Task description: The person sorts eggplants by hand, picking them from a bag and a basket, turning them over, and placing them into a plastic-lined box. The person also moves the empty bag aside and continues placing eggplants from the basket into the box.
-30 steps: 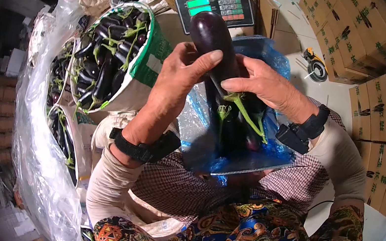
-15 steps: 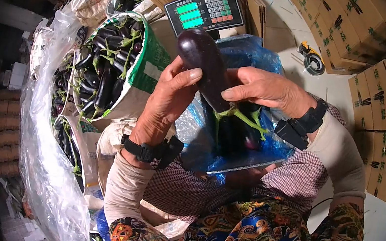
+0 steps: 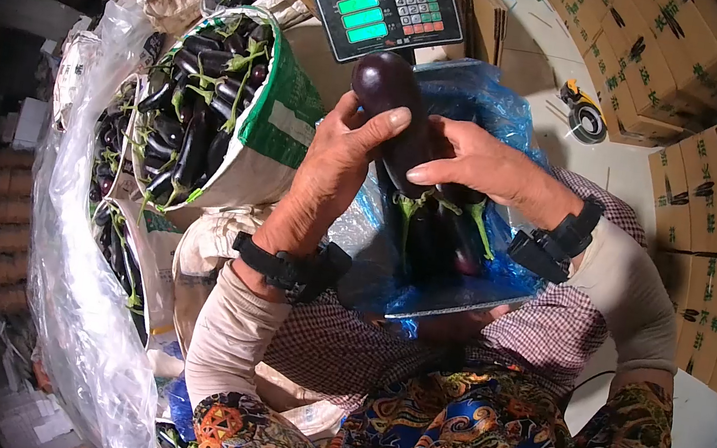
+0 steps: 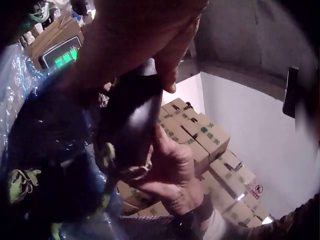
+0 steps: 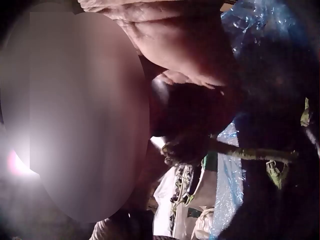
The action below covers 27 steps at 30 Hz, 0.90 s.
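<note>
A large dark purple eggplant (image 3: 388, 89) is held up between both hands over the blue plastic bag (image 3: 490, 91). My left hand (image 3: 337, 151) grips its upper part, thumb across the front. Lower down, my right hand (image 3: 492, 165) holds the stem-end portion, its thumb lying on the skin. In the left wrist view the eggplant (image 4: 137, 120) shines between the two hands, its cap toward the bottom. The right wrist view is dark; a green stem (image 5: 260, 154) juts out below the palm. More eggplants (image 3: 458, 239) with green caps lie in the bag.
A scale display (image 3: 390, 15) with green screens stands behind the bag. To the left, a white-and-green sack (image 3: 287, 111) is full of eggplants, beside clear plastic sheeting (image 3: 82, 275). Printed cartons (image 3: 715, 194) are stacked at right, near a tape dispenser (image 3: 585, 119).
The eggplant dipped toward the lap and tilted left, then rose slightly and came more upright. Its long green stem no longer shows as clearly below the hands. Both hands keep their hold.
</note>
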{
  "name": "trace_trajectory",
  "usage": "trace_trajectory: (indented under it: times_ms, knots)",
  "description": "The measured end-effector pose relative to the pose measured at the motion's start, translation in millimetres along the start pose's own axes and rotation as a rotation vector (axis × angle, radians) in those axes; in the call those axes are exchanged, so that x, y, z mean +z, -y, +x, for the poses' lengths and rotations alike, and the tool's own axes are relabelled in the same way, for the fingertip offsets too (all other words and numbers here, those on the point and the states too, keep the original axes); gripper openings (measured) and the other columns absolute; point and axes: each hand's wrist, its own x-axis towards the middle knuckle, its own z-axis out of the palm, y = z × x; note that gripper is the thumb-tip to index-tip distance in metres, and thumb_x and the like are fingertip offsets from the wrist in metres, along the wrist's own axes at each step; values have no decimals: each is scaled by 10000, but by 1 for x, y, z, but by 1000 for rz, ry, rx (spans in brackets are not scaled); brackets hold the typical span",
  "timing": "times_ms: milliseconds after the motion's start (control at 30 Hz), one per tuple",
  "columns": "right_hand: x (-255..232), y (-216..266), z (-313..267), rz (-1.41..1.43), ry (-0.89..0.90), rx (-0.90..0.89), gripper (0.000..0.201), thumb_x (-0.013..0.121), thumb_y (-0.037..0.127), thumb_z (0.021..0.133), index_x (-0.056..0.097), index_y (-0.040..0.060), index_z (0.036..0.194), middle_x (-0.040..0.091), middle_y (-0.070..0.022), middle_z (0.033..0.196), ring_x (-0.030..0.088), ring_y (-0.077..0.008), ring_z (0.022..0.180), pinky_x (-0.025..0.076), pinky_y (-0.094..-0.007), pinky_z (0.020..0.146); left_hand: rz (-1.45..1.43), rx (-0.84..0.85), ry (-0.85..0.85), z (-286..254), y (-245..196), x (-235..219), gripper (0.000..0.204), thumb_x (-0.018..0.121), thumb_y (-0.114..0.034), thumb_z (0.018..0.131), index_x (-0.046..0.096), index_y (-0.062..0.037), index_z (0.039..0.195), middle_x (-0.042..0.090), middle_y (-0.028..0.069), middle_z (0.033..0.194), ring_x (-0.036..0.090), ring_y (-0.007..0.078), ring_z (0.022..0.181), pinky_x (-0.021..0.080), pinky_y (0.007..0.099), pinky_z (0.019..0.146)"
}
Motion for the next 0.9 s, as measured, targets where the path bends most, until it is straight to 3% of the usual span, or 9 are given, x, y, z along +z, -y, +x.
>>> trace_trajectory:
  times_ms: [100,267,433,633,767,833,900]
  knots:
    - [-8,7,-6,160,143,73,627,751,209,821,471,-46,1320,592,-106,1214,554,-194,1125,434,-329,1003,-134,-65,110,2,-2,-7,541,706,-265,876,491,-27,1311,576,101,1208,533,219,1144,385,399,1033]
    - [-16,3,-4,315,229,122,601,735,177,841,464,-38,1332,591,-99,1217,587,-171,1096,470,-313,983,-245,-75,231,2,-8,-14,499,681,-261,890,505,-52,1308,583,89,1208,539,226,1142,382,438,1038]
    - [-19,2,-2,366,232,114,599,732,187,851,460,-30,1338,598,-96,1200,592,-172,1103,479,-316,981,-197,-34,185,5,-4,-16,504,698,-254,879,506,-45,1295,600,85,1180,573,225,1102,400,438,1027]
    - [-15,4,-2,238,72,102,605,755,242,840,477,-16,1311,596,-96,1199,583,-159,1103,490,-305,937,-99,2,38,5,0,-14,536,745,-287,849,517,-32,1262,610,95,1156,594,224,1067,433,422,993]
    - [-13,-3,-1,168,-19,93,562,763,273,827,529,-28,1240,636,-96,1113,630,-168,1002,515,-298,868,-49,-45,25,7,4,-15,537,758,-312,841,531,-37,1243,619,78,1124,595,211,1054,448,401,959]
    - [-22,-5,-2,192,2,173,535,761,285,826,557,-37,1202,659,-93,1051,653,-172,943,529,-296,837,37,-69,22,8,4,-22,386,712,-309,884,584,-58,1147,641,27,1012,611,161,980,469,371,889]
    - [-24,-4,-10,225,-106,194,485,755,288,829,597,-41,1148,680,-98,991,669,-164,890,544,-301,799,88,-87,-22,8,0,-28,306,683,-294,907,595,-70,1097,652,9,956,627,138,923,469,355,879]
